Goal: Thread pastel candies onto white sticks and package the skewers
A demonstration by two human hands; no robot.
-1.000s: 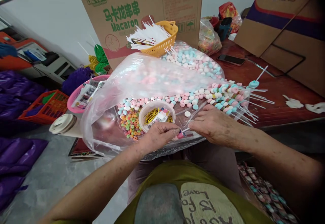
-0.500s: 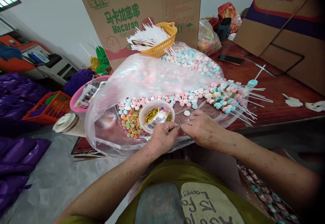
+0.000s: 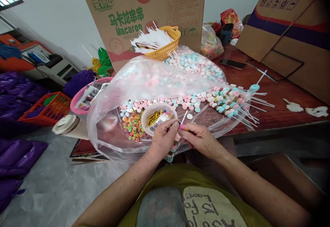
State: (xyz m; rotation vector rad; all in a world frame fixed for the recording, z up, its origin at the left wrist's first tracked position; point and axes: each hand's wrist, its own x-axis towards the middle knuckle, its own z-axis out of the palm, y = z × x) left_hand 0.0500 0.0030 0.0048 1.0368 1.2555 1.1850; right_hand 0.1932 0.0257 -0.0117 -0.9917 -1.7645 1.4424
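Note:
Both hands meet in front of a round white tub [image 3: 144,125] holding gold twist ties and printed labels. Between them a white stick [image 3: 184,117] points up from a bagged candy skewer [image 3: 170,157], whose clear wrapper hangs below the hands, partly hidden. My left hand [image 3: 163,137] is closed, pinching the wrapper's neck. My right hand [image 3: 202,139] is closed too, thumb and fingers on a pink and yellow printed piece at the base of the stick. A single white marshmallow [image 3: 189,116] lies just beyond. Several candy skewers [image 3: 227,100] lie piled to the right.
Loose marshmallows [image 3: 190,100] and ring-shaped cereal [image 3: 134,125] lie on clear plastic. Behind stands a yellow basket [image 3: 165,52] of white sticks against a cardboard box [image 3: 123,0]. A pink basket [image 3: 74,108] and paper cups [image 3: 68,125] are left; a phone [image 3: 233,64] lies right.
The bagged skewer with its white stick has come up into view between my hands. My right hand has turned and lowered slightly; both hands stay close together.

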